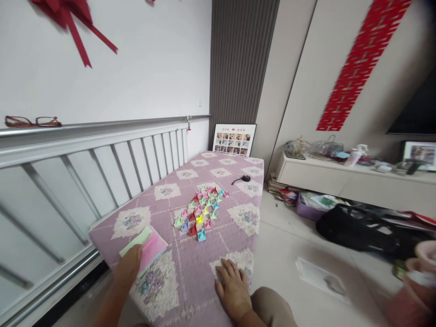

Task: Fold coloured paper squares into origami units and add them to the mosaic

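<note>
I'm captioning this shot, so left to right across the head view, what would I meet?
Eyeglasses, paper sheets, folded paper pieces, small black object with a cord, white spray bottle, framed photo.

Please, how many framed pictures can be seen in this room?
2: a black-edged white photo collage beyond the purple patterned cloth, and a white-framed photo on the long pale cabinet, far right. Others may be hidden.

Red heart (233, 130) on photo board (234, 142); characters illegible.
</note>
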`<state>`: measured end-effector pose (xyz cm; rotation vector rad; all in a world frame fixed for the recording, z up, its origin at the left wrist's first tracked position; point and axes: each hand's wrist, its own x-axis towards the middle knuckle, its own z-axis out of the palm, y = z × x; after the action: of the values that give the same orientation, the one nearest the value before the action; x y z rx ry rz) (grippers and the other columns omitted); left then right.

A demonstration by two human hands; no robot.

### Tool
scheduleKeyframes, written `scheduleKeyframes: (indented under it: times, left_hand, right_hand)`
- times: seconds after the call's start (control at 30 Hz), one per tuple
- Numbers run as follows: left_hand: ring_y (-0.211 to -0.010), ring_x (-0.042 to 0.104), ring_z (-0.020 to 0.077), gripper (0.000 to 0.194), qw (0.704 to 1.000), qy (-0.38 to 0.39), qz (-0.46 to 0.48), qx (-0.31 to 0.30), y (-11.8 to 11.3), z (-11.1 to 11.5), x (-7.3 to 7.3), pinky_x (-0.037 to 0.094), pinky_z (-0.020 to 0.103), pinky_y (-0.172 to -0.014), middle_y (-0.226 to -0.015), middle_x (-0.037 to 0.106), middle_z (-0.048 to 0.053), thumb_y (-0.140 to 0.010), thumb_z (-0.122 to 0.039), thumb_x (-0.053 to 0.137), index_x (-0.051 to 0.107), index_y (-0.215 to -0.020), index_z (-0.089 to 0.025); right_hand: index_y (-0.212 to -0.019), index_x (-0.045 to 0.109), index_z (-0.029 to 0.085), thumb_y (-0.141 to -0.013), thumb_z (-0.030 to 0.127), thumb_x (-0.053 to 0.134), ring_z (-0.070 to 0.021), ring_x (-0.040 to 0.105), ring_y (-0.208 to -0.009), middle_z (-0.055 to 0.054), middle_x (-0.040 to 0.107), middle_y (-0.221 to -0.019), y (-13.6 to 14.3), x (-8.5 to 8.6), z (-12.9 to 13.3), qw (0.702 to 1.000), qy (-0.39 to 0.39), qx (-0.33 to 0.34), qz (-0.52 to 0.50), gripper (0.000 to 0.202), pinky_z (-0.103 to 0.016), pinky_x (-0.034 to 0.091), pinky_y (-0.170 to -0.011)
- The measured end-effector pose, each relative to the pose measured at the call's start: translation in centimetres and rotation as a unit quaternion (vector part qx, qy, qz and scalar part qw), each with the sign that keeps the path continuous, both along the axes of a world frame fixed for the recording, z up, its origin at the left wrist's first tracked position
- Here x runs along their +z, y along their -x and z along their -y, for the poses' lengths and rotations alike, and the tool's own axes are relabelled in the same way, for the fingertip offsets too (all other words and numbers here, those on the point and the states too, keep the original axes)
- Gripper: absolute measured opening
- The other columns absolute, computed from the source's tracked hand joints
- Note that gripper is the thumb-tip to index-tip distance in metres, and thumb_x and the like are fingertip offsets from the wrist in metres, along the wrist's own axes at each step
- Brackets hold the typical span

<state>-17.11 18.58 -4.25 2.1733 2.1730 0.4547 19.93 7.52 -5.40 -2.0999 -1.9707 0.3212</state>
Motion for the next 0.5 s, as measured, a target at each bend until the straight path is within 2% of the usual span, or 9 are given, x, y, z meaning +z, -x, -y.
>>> scheduleKeyframes:
  times: [0.1,0.23,0.37,0.5]
  left_hand:
    - [-0.084,0.062,0.0209,0.035,1.000,0.012,-0.015,0.008,-0.1,-0.2,0.8,0.041,0.030,-0.070,-0.088,0.066,0.009,-0.095,-0.026,0.023,0.056,-0.088,-0.019]
    - [-0.079,0.061,0.0204,0.032,0.998,0.029,-0.039,0.049,-0.4,0.1,2.1,0.037,0.028,-0.064,-0.082,0.064,0.006,-0.095,-0.027,0.026,0.054,-0.081,-0.020]
    - [-0.079,0.060,0.0198,0.031,0.997,0.013,-0.044,0.060,-0.1,0.4,2.8,0.039,0.028,-0.068,-0.083,0.063,0.007,-0.094,-0.027,0.029,0.056,-0.081,-0.019]
    - [-0.083,0.059,0.0206,0.029,0.998,0.006,-0.028,0.047,0.0,0.5,2.9,0.040,0.029,-0.072,-0.086,0.063,0.007,-0.093,-0.026,0.032,0.058,-0.084,-0.019]
  right_hand:
    - [-0.122,0.058,0.031,-0.085,0.034,0.046,-0.0261,0.029,-0.137,-0.001,0.042,-0.145,0.0,0.1,0.0,1.000,-0.003,0.000,-0.005,0.040,-0.051,0.018,-0.110]
    - [-0.122,0.059,0.031,-0.084,0.033,0.046,-0.0268,0.030,-0.137,-0.001,0.043,-0.145,-0.1,0.1,0.1,1.000,-0.005,0.001,-0.011,0.040,-0.052,0.018,-0.110]
    - [-0.121,0.059,0.030,-0.084,0.034,0.046,-0.0269,0.030,-0.136,-0.001,0.043,-0.145,-0.2,-0.2,0.2,1.000,-0.014,0.003,-0.012,0.040,-0.052,0.019,-0.110]
    - [-0.121,0.059,0.030,-0.084,0.034,0.046,-0.0270,0.031,-0.136,-0.001,0.044,-0.144,-0.2,-0.3,0.0,1.000,-0.016,0.006,-0.017,0.040,-0.052,0.019,-0.109]
